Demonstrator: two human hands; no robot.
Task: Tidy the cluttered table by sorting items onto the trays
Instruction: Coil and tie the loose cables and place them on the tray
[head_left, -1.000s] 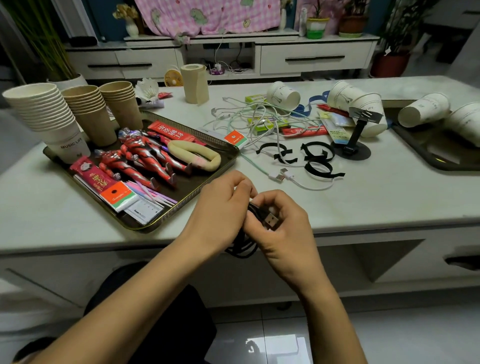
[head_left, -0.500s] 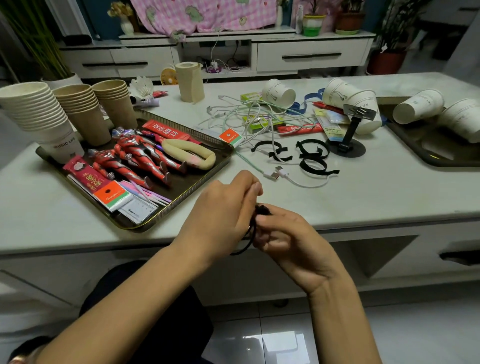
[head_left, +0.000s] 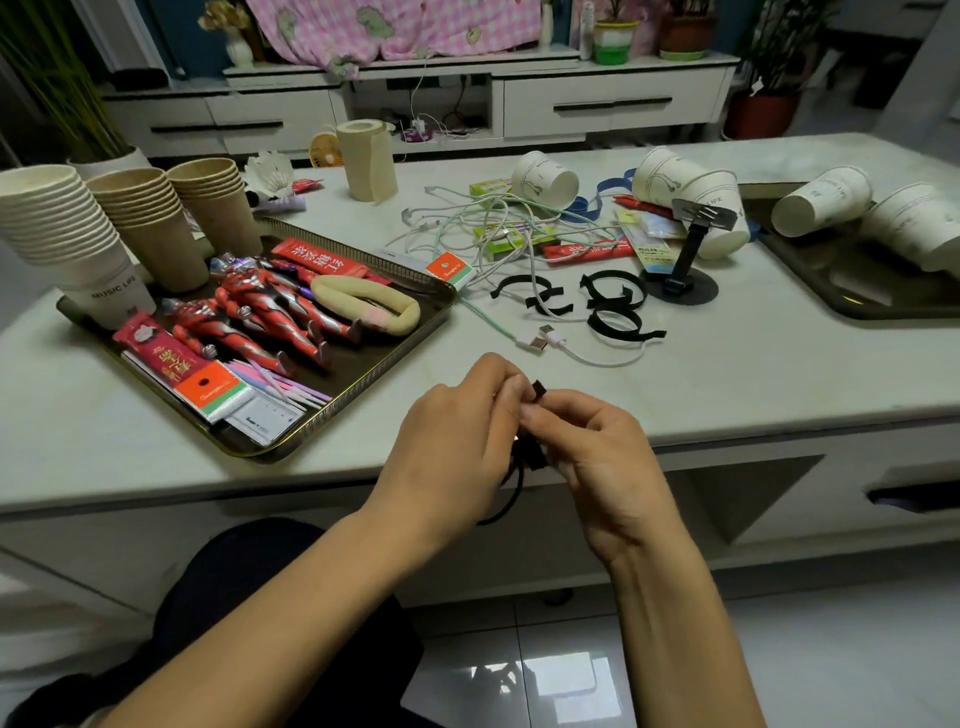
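1. Left hand (head_left: 457, 447) and right hand (head_left: 597, 457) met over the front edge of the pale stone-look bench (head_left: 727, 374), fingertips touching.
2. Both hands gripped a thin black coiled cable (head_left: 532, 454): the fingers of each were curled and pinched round it, a short black end stuck up between the fingertips, and a loop hung below the left hand.
3. The cable was held in the air, off the bench and on neither tray.
4. Left of the hands sat a dark rectangular metal tray with a gold rim (head_left: 260, 456), angled on the bench.
5. On it lay red-and-silver plastic toy figures (head_left: 260, 322) side by side, flat red printed packets (head_left: 161, 358) at the near corner, and a cream soft looped band (head_left: 369, 306) at the right.
6. At the tray's far left stood a stack of white paper cups (head_left: 57, 228); two stacks of brown paper cups (head_left: 150, 223) stood just beside it.
7. Mid bench: curled black strap ties (head_left: 613, 306) lay loose, near the white USB cable ends (head_left: 540, 340).
8. Behind them was a tangle of white and pale-green cables (head_left: 498, 228) over small packets.
9. A black round-based phone stand (head_left: 680, 270) stood upright to the right of the ties.
10. White paper cups on their sides (head_left: 691, 197) lay behind the stand.
11. Far right: a second dark tray (head_left: 831, 306) held more tipped white cups.
12. A beige paper roll (head_left: 366, 158) stood upright at the back edge.
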